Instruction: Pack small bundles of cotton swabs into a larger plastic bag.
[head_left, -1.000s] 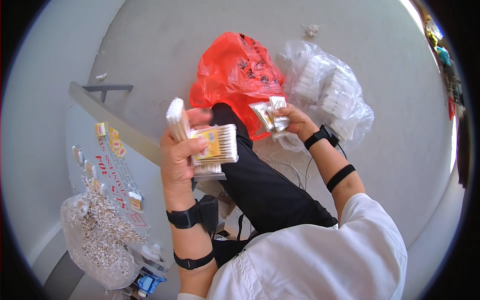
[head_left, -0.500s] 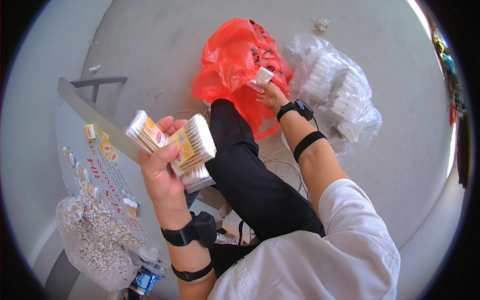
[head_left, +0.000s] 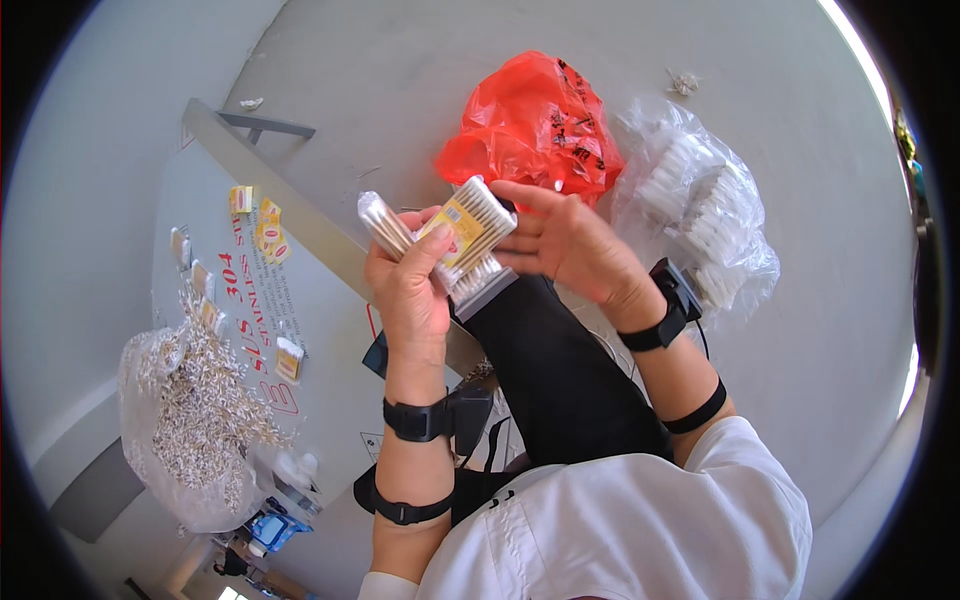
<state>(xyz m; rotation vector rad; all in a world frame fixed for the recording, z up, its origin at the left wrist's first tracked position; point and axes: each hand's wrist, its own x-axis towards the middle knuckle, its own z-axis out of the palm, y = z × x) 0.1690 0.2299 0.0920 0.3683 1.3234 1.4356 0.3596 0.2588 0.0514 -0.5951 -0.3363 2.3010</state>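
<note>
Several clear packs of cotton swabs (head_left: 482,232) with yellow labels are fanned out in my left hand (head_left: 408,285), its thumb pressed over the front pack. One pack lies to the left of the thumb and another shows below the front one. My right hand (head_left: 582,252) holds nothing; its fingers are stretched toward the right edge of the packs. Whether its fingertips touch them I cannot tell. Beyond both hands a red plastic bag (head_left: 530,115) lies on the floor, its mouth toward me.
A clear bag (head_left: 700,205) full of swab packs lies on the floor at right. On the table (head_left: 330,335) at left are an open bag of loose cotton swabs (head_left: 205,425), yellow labels (head_left: 270,230) and a few small packs (head_left: 288,358). My knee is below the hands.
My right hand has come back from the red bag to beside the packs; the swab pack it held is no longer in it. The left hand keeps its packs. The view has shifted.
</note>
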